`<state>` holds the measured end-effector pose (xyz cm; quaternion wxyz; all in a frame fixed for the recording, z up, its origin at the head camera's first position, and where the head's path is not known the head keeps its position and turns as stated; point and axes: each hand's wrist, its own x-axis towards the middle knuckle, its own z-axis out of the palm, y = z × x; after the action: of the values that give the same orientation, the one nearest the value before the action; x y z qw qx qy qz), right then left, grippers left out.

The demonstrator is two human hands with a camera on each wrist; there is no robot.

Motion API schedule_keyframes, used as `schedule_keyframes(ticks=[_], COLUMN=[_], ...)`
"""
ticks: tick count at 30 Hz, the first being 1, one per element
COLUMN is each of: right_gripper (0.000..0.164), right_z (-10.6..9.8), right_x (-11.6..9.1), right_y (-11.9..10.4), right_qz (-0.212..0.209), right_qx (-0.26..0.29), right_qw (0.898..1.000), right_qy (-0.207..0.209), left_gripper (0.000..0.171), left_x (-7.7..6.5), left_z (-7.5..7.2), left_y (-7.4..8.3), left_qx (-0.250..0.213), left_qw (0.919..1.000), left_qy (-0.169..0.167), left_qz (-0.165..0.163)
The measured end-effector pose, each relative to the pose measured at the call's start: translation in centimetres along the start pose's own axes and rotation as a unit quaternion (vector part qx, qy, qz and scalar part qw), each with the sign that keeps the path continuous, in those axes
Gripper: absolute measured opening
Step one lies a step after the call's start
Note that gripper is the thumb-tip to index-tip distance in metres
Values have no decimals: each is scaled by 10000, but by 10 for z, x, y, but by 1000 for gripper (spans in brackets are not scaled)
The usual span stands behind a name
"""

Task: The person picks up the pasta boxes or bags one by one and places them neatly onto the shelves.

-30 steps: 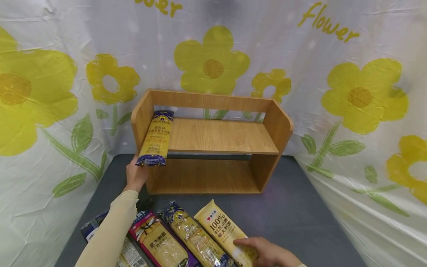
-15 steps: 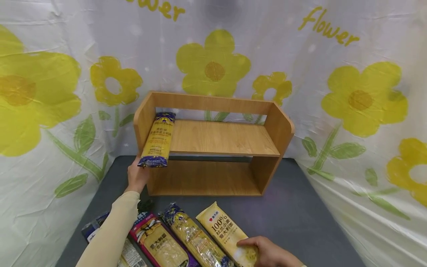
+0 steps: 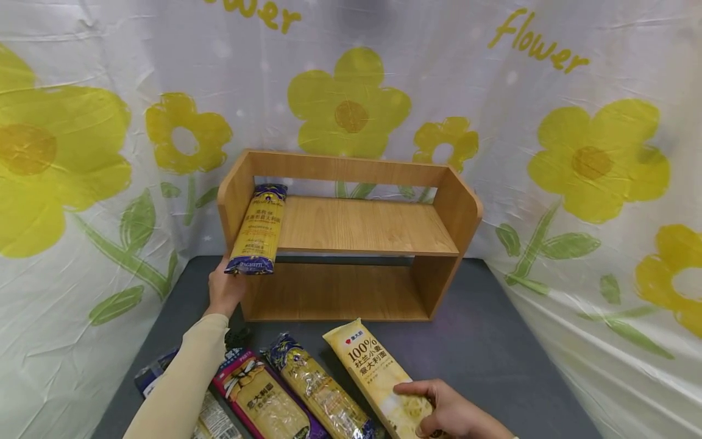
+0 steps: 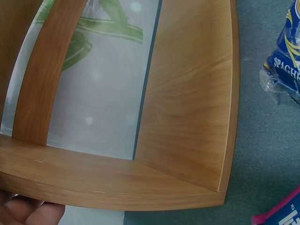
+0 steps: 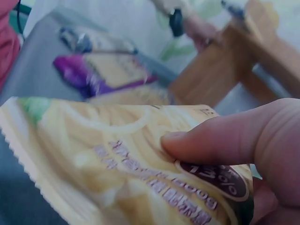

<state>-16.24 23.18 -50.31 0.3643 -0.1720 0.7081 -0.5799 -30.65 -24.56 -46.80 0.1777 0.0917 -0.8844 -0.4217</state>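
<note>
Packet [image 3: 372, 366], flat pale-yellow plastic | right hand [image 3: 451, 410] pinches near end, likely steering length ahead | left hand [image 3: 225, 291], grip unclear

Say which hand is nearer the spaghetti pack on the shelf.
Left. The left hand is by the near end of the spaghetti pack; the right hand holds the cream pack farther off to the right.

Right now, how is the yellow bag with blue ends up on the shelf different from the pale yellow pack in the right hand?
The bag is golden yellow with dark blue ends; the pack is pale yellow and has no blue ends. The bag lies on the upper shelf, poking past its front edge; the pack is gripped by the right hand. Both are long, narrow and printed with writing.
</note>
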Motion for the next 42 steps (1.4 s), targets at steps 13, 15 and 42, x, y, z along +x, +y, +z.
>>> schedule_keyframes(ticks=[13, 15, 42], right_gripper=[72, 72, 69], right_z=[6, 7, 39], right_x=[-3, -2, 166], right_y=[-93, -109, -232], right_qz=[-1181, -1204, -612], right_qx=[-310, -95, 819], right_qw=[9920, 9922, 9677], right_qy=[-304, -298, 2306], left_gripper=[45, 45, 49], left_x=[1, 1, 3], left_z=[-1, -2, 3], left_y=[-5, -5, -5], left_qx=[7, 19, -74], left_qw=[9998, 9998, 10000], left_qy=[188, 178, 55], left_qz=[-49, -45, -25])
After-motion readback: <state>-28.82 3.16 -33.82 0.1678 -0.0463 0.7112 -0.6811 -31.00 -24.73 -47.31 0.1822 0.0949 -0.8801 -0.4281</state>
